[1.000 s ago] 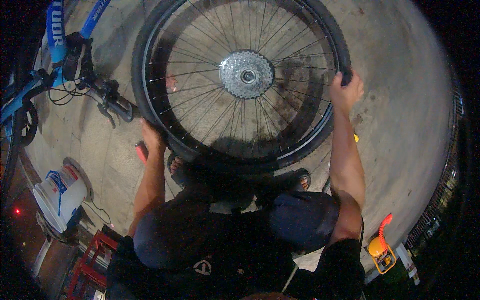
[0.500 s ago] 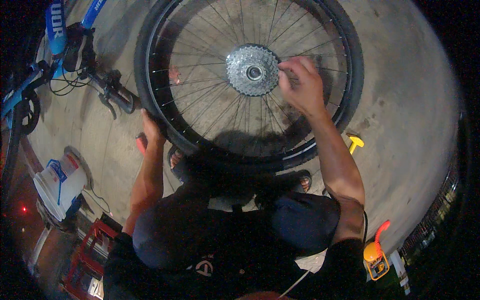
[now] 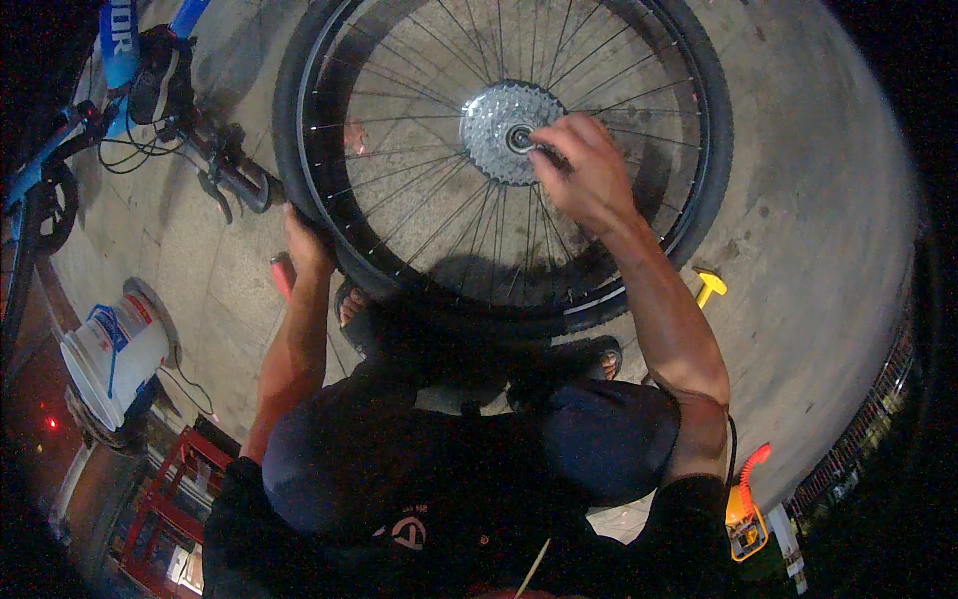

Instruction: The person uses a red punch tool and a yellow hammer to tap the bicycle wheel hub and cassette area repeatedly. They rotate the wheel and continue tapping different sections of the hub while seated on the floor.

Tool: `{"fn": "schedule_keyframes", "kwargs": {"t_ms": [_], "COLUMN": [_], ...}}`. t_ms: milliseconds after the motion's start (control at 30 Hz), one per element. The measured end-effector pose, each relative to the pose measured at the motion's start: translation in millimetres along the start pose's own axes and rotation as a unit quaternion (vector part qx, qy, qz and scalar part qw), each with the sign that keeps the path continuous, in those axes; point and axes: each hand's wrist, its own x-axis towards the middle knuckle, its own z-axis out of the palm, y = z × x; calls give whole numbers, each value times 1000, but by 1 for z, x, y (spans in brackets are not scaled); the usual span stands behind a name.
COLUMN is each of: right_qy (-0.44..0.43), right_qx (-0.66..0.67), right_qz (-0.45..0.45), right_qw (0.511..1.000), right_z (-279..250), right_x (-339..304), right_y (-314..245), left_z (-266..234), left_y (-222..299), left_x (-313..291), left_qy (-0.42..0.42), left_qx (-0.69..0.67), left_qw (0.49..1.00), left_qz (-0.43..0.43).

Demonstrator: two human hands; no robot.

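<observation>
A bicycle wheel (image 3: 288,125) with a black knobby tyre stands in front of me, its silver sprocket cassette (image 3: 487,128) facing up toward me. My left hand (image 3: 311,248) grips the tyre at its lower left, the thumb showing along the side and the other fingers hidden. Over the hub's centre, my right hand (image 3: 584,172) is closed in a pinch at the round axle end (image 3: 518,139). Whatever sits between those fingertips is too small and blurred to make out.
At left lies a blue bicycle (image 3: 120,65) with its handlebar toward the wheel. Below it are a white bucket (image 3: 125,349) and a red metal frame (image 3: 165,509). A red handle (image 3: 282,275) lies by my left wrist; a yellow-handled tool (image 3: 711,288) and an orange device (image 3: 743,519) are at right.
My right hand has moved left from the cassette's right edge to the hub's centre. In the picture the cassette has shifted slightly right and up. My left hand stays on the tyre.
</observation>
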Motion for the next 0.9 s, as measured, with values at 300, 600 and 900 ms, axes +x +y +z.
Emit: {"fn": "schedule_keyframes", "kwargs": {"t_ms": [300,600,900], "right_qy": [68,37,10], "right_qx": [18,-10,-53], "right_qz": [65,50,45], "right_qw": [995,998,998], "right_z": [4,4,5], "right_x": [0,-3,0], "right_y": [7,3,-4], "left_z": [-22,-19,-21], "left_y": [-13,-13,-16], "left_x": [24,21,22], "left_qy": [35,24,18], "left_qx": [23,21,10], "left_qw": [999,999,999], "left_qz": [11,23,41]}}
